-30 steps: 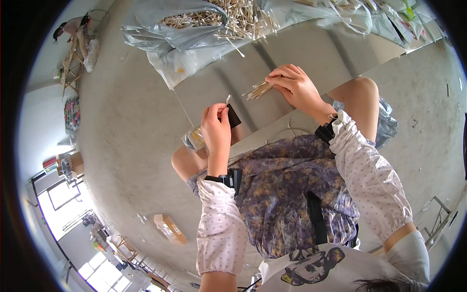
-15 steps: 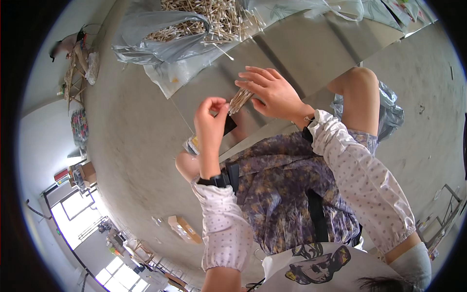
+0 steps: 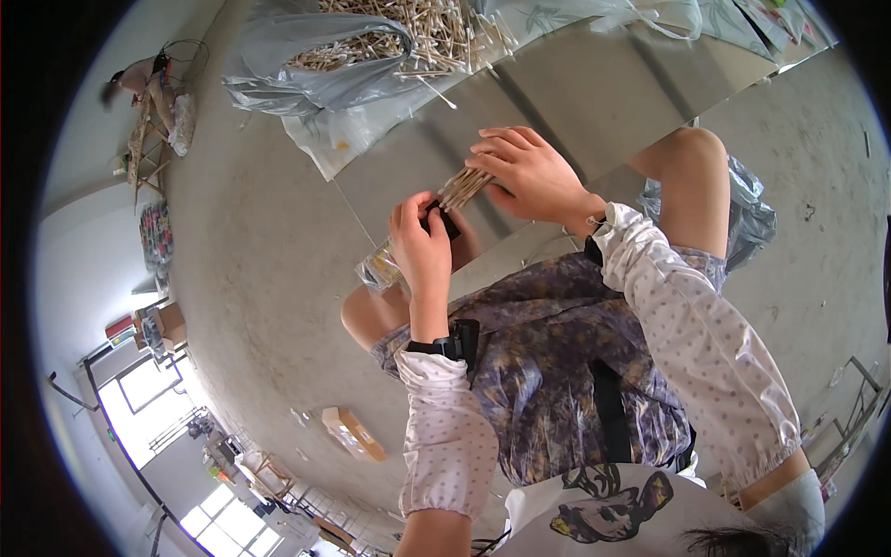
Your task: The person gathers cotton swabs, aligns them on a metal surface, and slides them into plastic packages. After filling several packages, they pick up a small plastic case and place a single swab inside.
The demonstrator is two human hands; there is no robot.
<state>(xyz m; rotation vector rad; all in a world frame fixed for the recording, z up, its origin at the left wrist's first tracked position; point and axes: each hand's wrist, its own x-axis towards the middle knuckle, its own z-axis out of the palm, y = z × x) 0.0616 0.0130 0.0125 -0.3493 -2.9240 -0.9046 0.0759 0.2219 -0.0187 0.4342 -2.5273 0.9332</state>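
Observation:
A bundle of cotton swabs (image 3: 464, 188) with wooden sticks lies under the fingers of my right hand (image 3: 538, 181), which is closed around its far end. Just left of it, my left hand (image 3: 422, 249) grips a small black block-like object (image 3: 449, 224) whose exact kind I cannot make out. The near tips of the swabs come right up to this black object; whether they touch it is unclear. Both hands are over a shiny metal tabletop (image 3: 594, 102).
A large heap of loose cotton swabs (image 3: 436, 37) spills from a grey plastic bag (image 3: 316, 70) at the far side. A clear plastic packet (image 3: 379, 267) sits at the table's near left corner. A cardboard box (image 3: 353, 433) lies on the floor; someone is at the far left.
My left hand has come down and right, from a pinch beside the swab tips onto the black object that lay on the table. The right hand stays on the bundle, slightly shifted.

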